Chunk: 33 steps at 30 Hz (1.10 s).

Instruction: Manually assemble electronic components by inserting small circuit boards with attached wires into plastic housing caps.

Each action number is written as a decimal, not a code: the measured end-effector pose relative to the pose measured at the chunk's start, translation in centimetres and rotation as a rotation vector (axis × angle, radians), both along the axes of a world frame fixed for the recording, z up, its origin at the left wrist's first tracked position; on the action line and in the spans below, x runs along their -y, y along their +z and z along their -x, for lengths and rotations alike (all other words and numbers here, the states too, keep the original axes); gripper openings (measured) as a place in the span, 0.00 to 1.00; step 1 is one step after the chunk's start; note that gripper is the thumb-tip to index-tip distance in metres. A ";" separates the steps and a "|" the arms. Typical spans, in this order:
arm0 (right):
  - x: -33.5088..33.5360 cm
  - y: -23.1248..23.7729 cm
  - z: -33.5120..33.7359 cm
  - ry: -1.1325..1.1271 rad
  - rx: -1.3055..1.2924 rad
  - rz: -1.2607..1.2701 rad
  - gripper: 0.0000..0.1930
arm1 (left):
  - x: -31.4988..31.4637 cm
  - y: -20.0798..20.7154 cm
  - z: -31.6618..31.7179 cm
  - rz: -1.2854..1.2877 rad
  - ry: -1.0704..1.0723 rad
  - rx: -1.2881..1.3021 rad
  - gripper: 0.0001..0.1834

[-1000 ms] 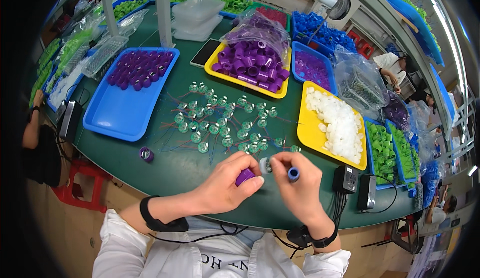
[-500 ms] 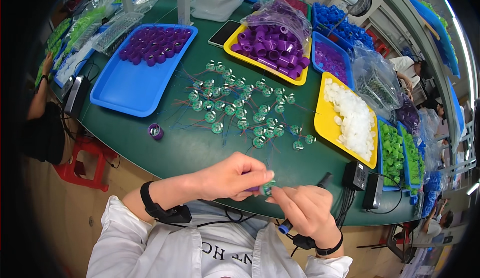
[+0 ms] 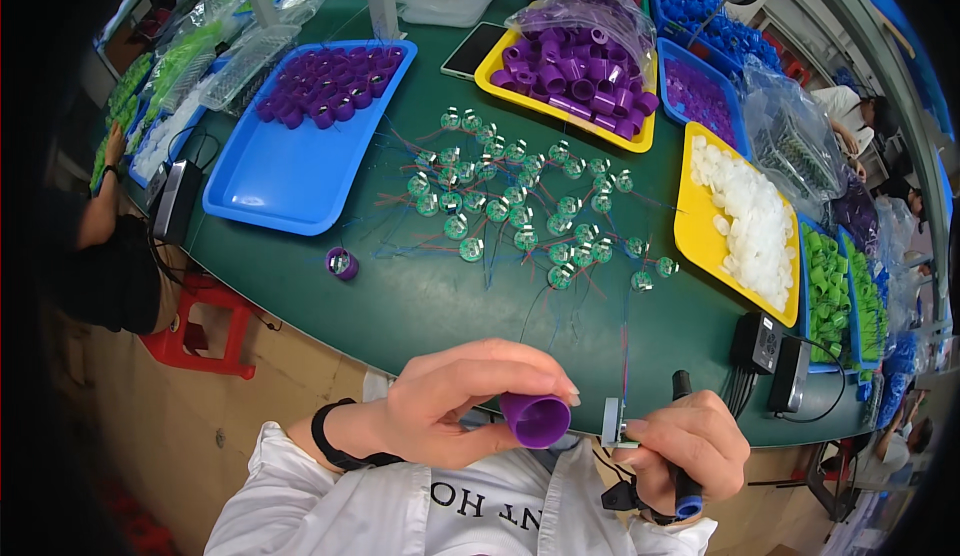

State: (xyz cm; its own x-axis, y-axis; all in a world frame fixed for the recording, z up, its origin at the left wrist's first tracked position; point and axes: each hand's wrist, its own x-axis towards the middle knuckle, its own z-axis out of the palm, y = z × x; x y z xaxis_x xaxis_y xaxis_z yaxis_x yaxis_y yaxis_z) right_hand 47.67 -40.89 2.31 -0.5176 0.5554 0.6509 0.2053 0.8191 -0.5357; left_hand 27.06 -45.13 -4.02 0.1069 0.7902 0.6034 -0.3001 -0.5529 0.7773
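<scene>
In my left hand [image 3: 450,396] is a purple plastic cup [image 3: 540,422], held on its side with the wide mouth turned to the right. My right hand [image 3: 700,441] pinches a small round circuit board [image 3: 628,435] with a grey disc [image 3: 611,422] on its left face, just right of the cup and apart from it. Red and blue wires rise from the board. A dark pen-shaped tool [image 3: 687,502] with a blue end lies under the fingers of the same hand. Beyond the hands, many green circuit boards [image 3: 520,214] with thin wires lie scattered on the table.
One purple cup [image 3: 341,264] with a board inside stands left of the boards. A blue tray [image 3: 275,196] holds filled purple cups. Yellow trays hold purple cups [image 3: 575,76] and white pieces [image 3: 745,231]. Black power adapters [image 3: 757,342] sit at right; a phone [image 3: 473,51] lies behind.
My hands have moved apart; the cup's open mouth now shows, and the board is away from it in my right hand. The whole view has shifted slightly.
</scene>
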 end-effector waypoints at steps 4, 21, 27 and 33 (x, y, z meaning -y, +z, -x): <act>0.3 0.0 0.8 0.004 0.010 -0.026 0.14 | -0.4 -0.7 0.3 -0.053 0.050 0.023 0.22; -0.5 -1.0 3.0 0.067 0.124 -0.369 0.12 | -0.7 0.6 1.0 -0.031 0.231 -0.386 0.18; -0.3 -0.7 2.9 0.090 0.190 -0.358 0.13 | -0.5 0.3 0.8 0.003 0.167 -0.224 0.19; -0.6 -1.3 3.1 0.106 0.174 -0.035 0.12 | -0.1 0.3 0.4 -0.015 0.326 -0.269 0.22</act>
